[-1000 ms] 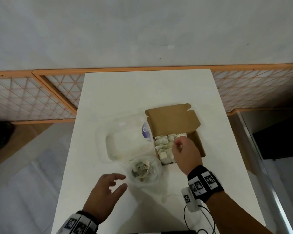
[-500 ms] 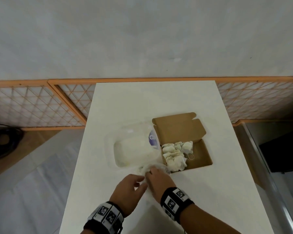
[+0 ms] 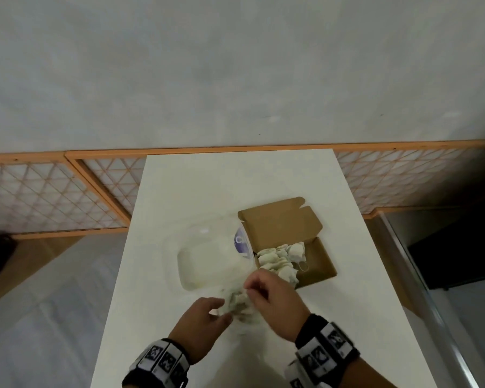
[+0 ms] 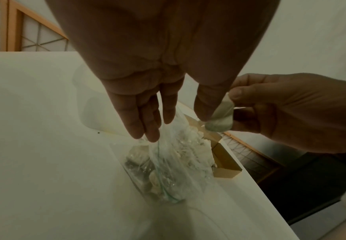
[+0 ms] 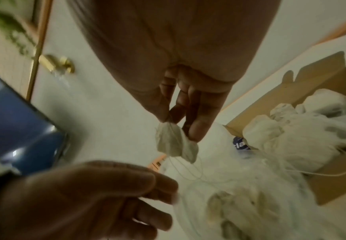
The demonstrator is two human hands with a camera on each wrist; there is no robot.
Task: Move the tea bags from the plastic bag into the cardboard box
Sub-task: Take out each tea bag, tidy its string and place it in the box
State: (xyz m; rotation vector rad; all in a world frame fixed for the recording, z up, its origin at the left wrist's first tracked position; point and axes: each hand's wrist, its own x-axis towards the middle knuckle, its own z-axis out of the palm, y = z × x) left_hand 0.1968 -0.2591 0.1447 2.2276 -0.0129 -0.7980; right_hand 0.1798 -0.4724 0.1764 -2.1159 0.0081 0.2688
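A clear plastic bag (image 3: 237,303) with tea bags inside lies on the white table (image 3: 347,289) between my hands. My left hand (image 3: 221,310) grips the bag's rim (image 4: 157,146) and keeps its mouth apart. Just above the mouth, my right hand (image 3: 248,289) pinches one pale tea bag (image 5: 174,143) by its top, strings trailing down; the same tea bag (image 4: 221,118) shows in the left wrist view. The open cardboard box (image 3: 319,267) stands just beyond the bag, with a heap of tea bags (image 3: 277,259) filling its left part.
A clear plastic clamshell container (image 3: 207,253) sits left of the box, touching it. An orange lattice screen (image 3: 53,197) runs behind the table. The table's right edge drops to a dark floor area (image 3: 445,256). A dark blue object (image 5: 20,126) shows at left.
My right hand left the box and came back to the bag; it now holds a fresh tea bag above the mouth. My left hand moved in from the table and took the bag's rim.
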